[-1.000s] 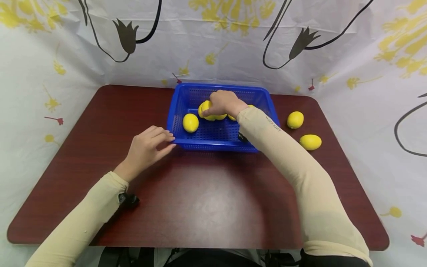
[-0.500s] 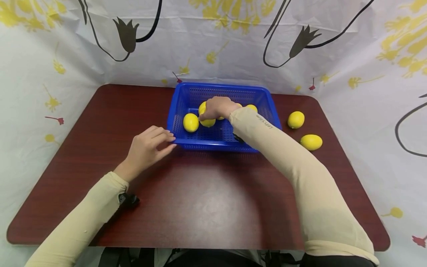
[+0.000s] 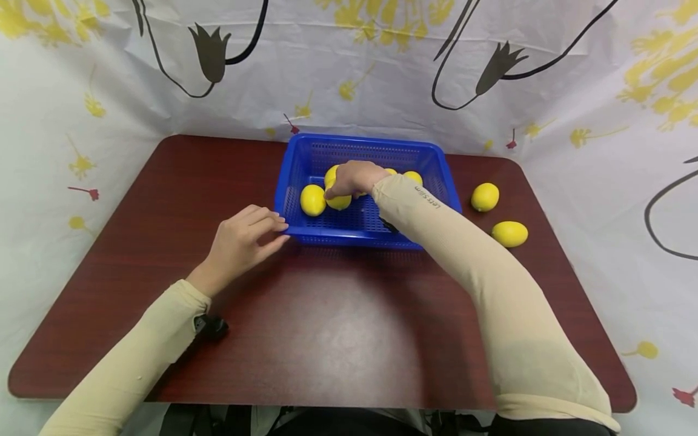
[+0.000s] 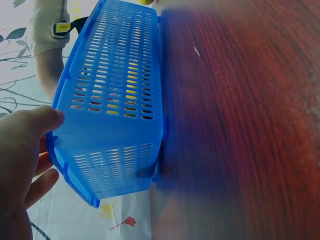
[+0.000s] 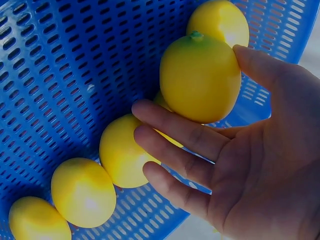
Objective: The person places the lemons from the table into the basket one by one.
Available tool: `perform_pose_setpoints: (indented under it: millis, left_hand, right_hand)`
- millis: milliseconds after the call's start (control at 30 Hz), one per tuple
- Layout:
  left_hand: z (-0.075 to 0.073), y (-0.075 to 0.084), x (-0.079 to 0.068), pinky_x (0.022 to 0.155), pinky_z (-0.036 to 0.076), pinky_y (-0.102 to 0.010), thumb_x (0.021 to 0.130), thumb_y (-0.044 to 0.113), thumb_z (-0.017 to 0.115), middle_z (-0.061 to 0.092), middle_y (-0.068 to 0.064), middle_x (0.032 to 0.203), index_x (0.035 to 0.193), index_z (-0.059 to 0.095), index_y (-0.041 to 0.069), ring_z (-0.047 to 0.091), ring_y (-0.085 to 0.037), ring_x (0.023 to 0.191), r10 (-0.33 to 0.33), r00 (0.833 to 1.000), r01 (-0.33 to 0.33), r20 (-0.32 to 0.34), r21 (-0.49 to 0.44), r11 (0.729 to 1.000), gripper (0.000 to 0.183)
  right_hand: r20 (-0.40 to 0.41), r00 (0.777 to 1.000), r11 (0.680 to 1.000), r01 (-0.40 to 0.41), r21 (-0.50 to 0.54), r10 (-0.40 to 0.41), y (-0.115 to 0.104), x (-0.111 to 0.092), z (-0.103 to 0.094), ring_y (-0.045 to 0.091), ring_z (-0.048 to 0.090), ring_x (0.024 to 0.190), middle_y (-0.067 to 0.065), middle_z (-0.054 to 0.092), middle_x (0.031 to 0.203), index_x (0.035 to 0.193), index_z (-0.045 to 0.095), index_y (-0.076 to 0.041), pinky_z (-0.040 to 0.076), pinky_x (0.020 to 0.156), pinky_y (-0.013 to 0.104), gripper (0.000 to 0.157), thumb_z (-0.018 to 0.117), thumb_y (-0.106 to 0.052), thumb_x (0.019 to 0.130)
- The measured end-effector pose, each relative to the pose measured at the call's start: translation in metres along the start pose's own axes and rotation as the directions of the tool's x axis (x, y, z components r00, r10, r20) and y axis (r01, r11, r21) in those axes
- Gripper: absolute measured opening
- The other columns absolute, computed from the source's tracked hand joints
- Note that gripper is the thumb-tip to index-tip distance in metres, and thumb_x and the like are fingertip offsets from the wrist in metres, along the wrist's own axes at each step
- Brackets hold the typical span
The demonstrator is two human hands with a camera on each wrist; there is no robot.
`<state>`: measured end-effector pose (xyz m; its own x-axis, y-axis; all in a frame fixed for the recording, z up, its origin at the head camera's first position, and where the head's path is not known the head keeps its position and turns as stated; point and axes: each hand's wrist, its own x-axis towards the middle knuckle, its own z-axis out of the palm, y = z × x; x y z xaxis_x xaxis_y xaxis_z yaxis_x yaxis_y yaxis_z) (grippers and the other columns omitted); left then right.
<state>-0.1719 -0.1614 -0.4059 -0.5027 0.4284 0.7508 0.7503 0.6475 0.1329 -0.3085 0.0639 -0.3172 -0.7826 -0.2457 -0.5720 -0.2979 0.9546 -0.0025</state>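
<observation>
The blue perforated basket stands at the back middle of the table, with several lemons inside. My left hand pinches its front left corner; in the left wrist view the thumb lies on the rim, fingers behind it. Inside the basket, my right hand holds a lemon between the thumb and an index finger mostly hidden behind it. The other fingers stretch out below, close to another lemon. That held lemon is beside the leftmost lemon. The right hand partly covers the lemons under it.
Two lemons, one farther back and one nearer, lie on the table right of the basket. The dark red-brown table has rounded corners. A white patterned cloth hangs behind it and along both sides.
My right hand has shifted left and slightly nearer within the basket, bringing a lemon beside the leftmost one; it barely moves over the last half second. My left hand stays on the corner.
</observation>
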Motion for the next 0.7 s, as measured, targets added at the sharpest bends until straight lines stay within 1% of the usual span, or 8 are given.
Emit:
perform_pose_setpoints:
  millis: [100, 200, 300, 333, 433, 533, 600, 700]
  left_hand:
    - [0.000, -0.001, 0.001, 0.077, 0.055, -0.034, 0.072, 0.021, 0.080, 0.071, -0.002, 0.091, 0.090, 0.073, 0.013, 0.063, -0.018, 0.086, 0.000, 1.000, 0.000, 0.001, -0.005, 1.000, 0.020]
    - [0.000, -0.003, 0.002, 0.077, 0.056, -0.033, 0.072, 0.021, 0.080, 0.071, -0.001, 0.091, 0.089, 0.073, 0.013, 0.063, -0.018, 0.086, -0.005, 1.000, 0.005, 0.004, -0.006, 1.000, 0.020]
    - [0.000, -0.008, 0.002, 0.076, 0.056, -0.033, 0.072, 0.022, 0.080, 0.071, -0.001, 0.092, 0.090, 0.073, 0.013, 0.063, -0.018, 0.087, -0.005, 1.000, 0.005, 0.011, -0.006, 1.000, 0.021]
    - [0.000, -0.010, 0.003, 0.076, 0.056, -0.034, 0.072, 0.022, 0.080, 0.071, -0.001, 0.092, 0.090, 0.073, 0.013, 0.063, -0.018, 0.087, -0.005, 1.000, 0.005, 0.013, -0.007, 1.000, 0.021]
    - [0.000, -0.016, 0.003, 0.075, 0.056, -0.034, 0.072, 0.021, 0.080, 0.071, -0.001, 0.092, 0.090, 0.073, 0.012, 0.063, -0.018, 0.087, -0.007, 1.000, 0.007, 0.019, -0.015, 1.000, 0.022]
    - [0.000, -0.021, 0.004, 0.076, 0.056, -0.034, 0.072, 0.022, 0.080, 0.072, -0.001, 0.092, 0.091, 0.073, 0.012, 0.063, -0.018, 0.087, -0.006, 1.000, 0.007, 0.025, -0.019, 1.000, 0.022]
    - [-0.001, -0.025, 0.005, 0.076, 0.056, -0.034, 0.073, 0.022, 0.079, 0.072, -0.001, 0.092, 0.091, 0.073, 0.012, 0.063, -0.018, 0.088, -0.005, 1.000, 0.006, 0.026, -0.022, 1.000, 0.021]
    - [0.000, -0.026, 0.005, 0.077, 0.056, -0.034, 0.073, 0.022, 0.079, 0.072, -0.002, 0.092, 0.090, 0.073, 0.013, 0.063, -0.018, 0.088, -0.005, 1.000, 0.006, 0.025, -0.026, 1.000, 0.021]
  right_hand:
    - [0.016, 1.000, 1.000, -0.006, 0.007, 0.006, 0.001, 0.003, -0.001, 0.016, 0.058, 0.082, 0.007, 0.065, 0.109, 0.105, 0.057, -0.016, 0.043, 0.065, 0.028, 0.050, 0.051, -0.062, 0.085]
    - [0.048, 0.999, 1.000, -0.011, 0.015, 0.011, 0.002, 0.005, -0.001, 0.017, 0.056, 0.083, 0.008, 0.064, 0.111, 0.106, 0.056, -0.016, 0.042, 0.067, 0.028, 0.050, 0.051, -0.061, 0.086]
    - [0.076, 0.997, 0.999, -0.022, 0.023, 0.020, 0.001, 0.010, -0.002, 0.018, 0.055, 0.084, 0.010, 0.064, 0.112, 0.105, 0.055, -0.016, 0.041, 0.069, 0.029, 0.049, 0.051, -0.060, 0.087]
    - [0.078, 0.997, 1.000, -0.023, 0.015, 0.021, 0.001, 0.011, -0.002, 0.018, 0.055, 0.084, 0.010, 0.064, 0.110, 0.104, 0.056, -0.015, 0.041, 0.070, 0.030, 0.048, 0.050, -0.061, 0.087]
    - [0.083, 0.996, 0.999, -0.032, -0.003, 0.032, 0.000, 0.018, -0.001, 0.018, 0.052, 0.079, 0.008, 0.063, 0.100, 0.098, 0.056, -0.015, 0.039, 0.070, 0.030, 0.049, 0.048, -0.062, 0.087]
    - [0.093, 0.995, 0.999, -0.035, -0.024, 0.037, -0.001, 0.024, -0.001, 0.017, 0.049, 0.074, 0.007, 0.062, 0.095, 0.096, 0.057, -0.014, 0.039, 0.069, 0.031, 0.052, 0.046, -0.064, 0.087]
    - [0.095, 0.995, 0.999, -0.033, -0.025, 0.035, -0.001, 0.027, -0.003, 0.017, 0.048, 0.072, 0.007, 0.063, 0.096, 0.097, 0.058, -0.013, 0.039, 0.068, 0.031, 0.054, 0.046, -0.064, 0.087]
    - [0.083, 0.996, 1.000, -0.024, -0.009, 0.025, 0.000, 0.029, -0.001, 0.017, 0.049, 0.071, 0.009, 0.065, 0.098, 0.097, 0.059, -0.013, 0.040, 0.067, 0.031, 0.055, 0.049, -0.065, 0.085]
